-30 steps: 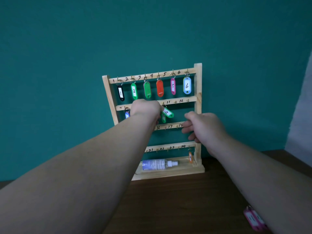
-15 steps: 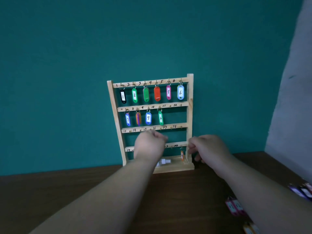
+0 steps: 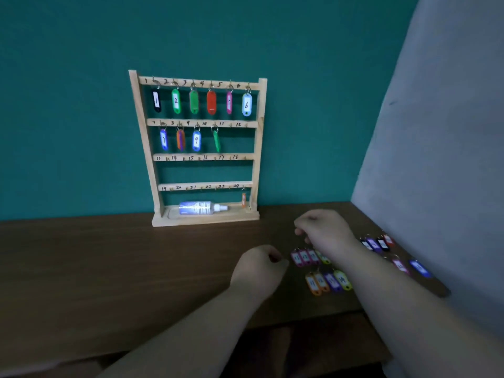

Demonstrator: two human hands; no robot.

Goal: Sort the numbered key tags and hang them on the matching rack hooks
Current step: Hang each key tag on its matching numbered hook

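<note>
Since hook 11 [image 3: 230,126] is bare, key tags [image 3: 327,281] at rack's [image 3: 196,157] 4 o'clock are reached for; left hand [image 3: 259,268], right hand [image 3: 324,230] curled, seemingly empty.

A clear spray bottle [image 3: 203,208] lies on its side well beyond the left grip [image 3: 257,268], up-left of it. Dark worktop [image 3: 81,268] below the grip, teal wall [image 3: 68,105] behind.

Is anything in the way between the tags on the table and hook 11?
Nothing visible is. Hook 11 on the rack hangs bare, just right of the green tag, and only open tabletop lies between the rack and the loose tags.
</note>
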